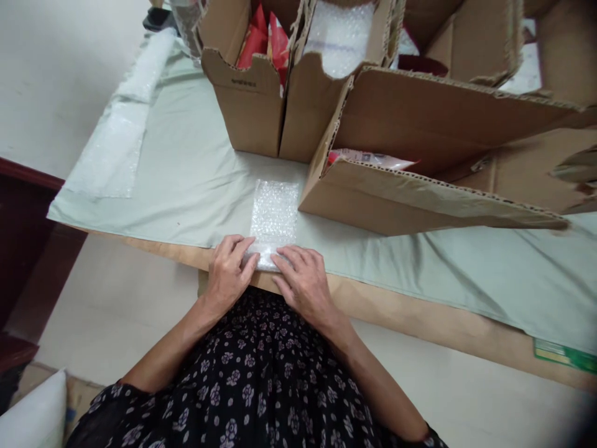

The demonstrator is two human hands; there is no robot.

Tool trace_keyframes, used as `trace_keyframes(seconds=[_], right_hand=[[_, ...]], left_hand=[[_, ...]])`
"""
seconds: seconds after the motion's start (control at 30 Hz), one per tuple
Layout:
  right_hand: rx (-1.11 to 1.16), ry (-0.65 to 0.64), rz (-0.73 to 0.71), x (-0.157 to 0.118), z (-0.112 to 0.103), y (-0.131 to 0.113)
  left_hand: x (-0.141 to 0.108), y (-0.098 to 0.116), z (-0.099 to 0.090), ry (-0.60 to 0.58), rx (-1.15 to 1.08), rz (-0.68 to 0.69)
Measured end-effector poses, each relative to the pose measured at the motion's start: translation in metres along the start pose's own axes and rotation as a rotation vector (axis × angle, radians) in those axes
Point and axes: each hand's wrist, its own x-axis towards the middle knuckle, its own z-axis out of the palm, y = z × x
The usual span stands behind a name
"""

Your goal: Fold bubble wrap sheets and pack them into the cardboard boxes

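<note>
A small sheet of bubble wrap [275, 208] lies at the front edge of the table, its near end folded over into a flat, shiny strip. My left hand [228, 270] is at the left side of that fold, fingers bent, with the thumb and fingertips gripping it. From the right, my right hand [305, 277] presses its curled fingers on the same fold. The thumbs are a short way apart. Whether anything is wrapped inside the fold cannot be made out.
A long strip of bubble wrap [109, 149] lies along the table's left side. Upright cardboard boxes [252, 109] with red packets [254, 40] stand at the back. A wide open cardboard box [364, 199] is close on the right. A pale green cloth [186, 180] covers the table.
</note>
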Motion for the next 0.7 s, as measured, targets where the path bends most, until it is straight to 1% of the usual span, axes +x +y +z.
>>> trace_keyframes(seconds=[0.07, 0.13, 0.2, 0.27, 0.37, 0.4, 0.43, 0.5, 0.53, 0.57, 0.63, 0.7], right_hand=[[0.067, -0.011, 0.045, 0.0, 0.002, 0.002], [0.172, -0.029, 0.1, 0.0, 0.0, 0.004], [0.247, -0.058, 0.142, 0.001, -0.003, 0.004], [0.223, -0.02, 0.168, 0.001, -0.006, 0.004], [0.078, 0.11, 0.142, 0.002, -0.009, 0.003], [0.041, 0.112, 0.106, 0.002, -0.008, 0.002], [0.017, 0.085, 0.064, 0.003, -0.007, 0.002], [-0.001, -0.003, -0.001, 0.005, -0.002, 0.004], [0.0, -0.03, -0.004, 0.007, 0.0, 0.005], [0.011, -0.035, 0.017, 0.008, 0.002, 0.006], [0.082, 0.016, 0.105, 0.01, 0.004, 0.008], [0.22, 0.075, 0.229, 0.01, 0.002, 0.007]], left_hand=[[-0.006, 0.002, -0.006, 0.006, -0.025, 0.067], [-0.011, 0.005, -0.012, -0.027, -0.088, 0.135], [-0.014, 0.006, -0.016, -0.057, -0.15, 0.146], [-0.012, 0.005, -0.014, -0.05, -0.149, 0.101], [-0.001, 0.002, -0.005, -0.017, -0.037, 0.024], [0.004, 0.0, -0.002, -0.01, 0.002, 0.009], [0.008, -0.001, 0.0, -0.004, 0.033, -0.005], [0.012, -0.002, 0.001, 0.01, 0.041, -0.032], [0.012, -0.001, -0.001, 0.021, 0.016, -0.05], [0.009, -0.001, -0.004, 0.035, -0.025, -0.073], [0.0, 0.003, -0.012, 0.05, -0.139, -0.147], [-0.012, 0.009, -0.021, 0.007, -0.311, -0.287]])
